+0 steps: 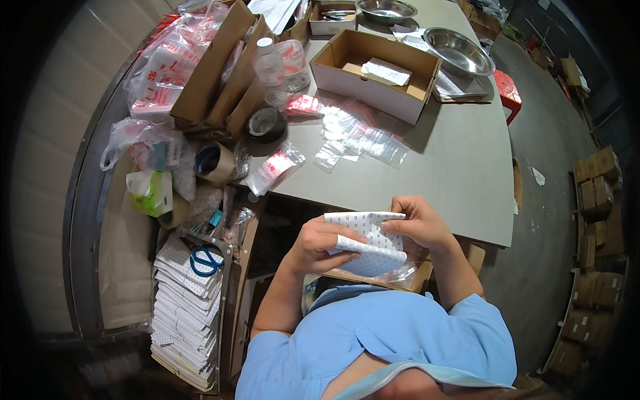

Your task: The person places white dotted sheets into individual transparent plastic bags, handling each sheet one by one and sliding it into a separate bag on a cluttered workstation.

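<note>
So the biggest thing here is the grey counter (pixel 460 180), curving off toward the right. Next up is the person's light blue shirt (pixel 400 323), right below the near edge. Down on the left sits a tall paper stack (pixel 183 320), white sheets with small dark marks. On the counter there's an open cardboard box (pixel 367 92), white outside and brown inside, with a shiny steel bowl (pixel 460 53) just beyond its right end.

The folded sheet (pixel 372 248), same kind of marked white paper, is up between both hands, in front of the shirt and just off the near edge. Left hand (pixel 315 245) has its fingers closed around the left side, some of them over the lower flap. Right hand (pixel 421 223) is pinching the upper right corner, thumb against fingers.

Smaller stuff: a black tape roll (pixel 267 125) near the counter's left side, and blue-handled scissors (pixel 207 261) on top of the stack.
</note>
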Demonstrator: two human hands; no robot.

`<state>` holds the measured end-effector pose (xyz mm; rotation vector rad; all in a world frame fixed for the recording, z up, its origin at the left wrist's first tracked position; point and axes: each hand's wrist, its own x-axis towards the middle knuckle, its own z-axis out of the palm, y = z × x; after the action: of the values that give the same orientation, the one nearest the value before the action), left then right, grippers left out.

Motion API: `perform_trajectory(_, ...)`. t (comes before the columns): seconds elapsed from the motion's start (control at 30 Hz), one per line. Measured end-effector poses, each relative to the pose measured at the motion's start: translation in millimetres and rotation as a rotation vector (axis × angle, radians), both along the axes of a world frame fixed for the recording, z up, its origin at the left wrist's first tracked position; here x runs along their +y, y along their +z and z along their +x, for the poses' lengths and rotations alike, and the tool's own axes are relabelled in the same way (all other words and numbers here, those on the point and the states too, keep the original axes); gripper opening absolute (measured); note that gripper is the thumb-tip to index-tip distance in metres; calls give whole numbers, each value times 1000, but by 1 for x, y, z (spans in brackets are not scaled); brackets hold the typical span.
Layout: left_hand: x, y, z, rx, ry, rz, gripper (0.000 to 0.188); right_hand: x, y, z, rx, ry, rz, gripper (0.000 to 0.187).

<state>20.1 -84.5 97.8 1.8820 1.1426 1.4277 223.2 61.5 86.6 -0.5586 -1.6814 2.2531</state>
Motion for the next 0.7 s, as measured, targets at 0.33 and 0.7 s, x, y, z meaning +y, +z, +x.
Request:
perform_trajectory(0.33,30,-46,-7,-52,102,-67,17,25,-15,-8,-264,-88,371,12)
perform_trajectory(0.7,74,-68,-26,34,58,-195,12,61,-25,-25,-437,-53,630,14)
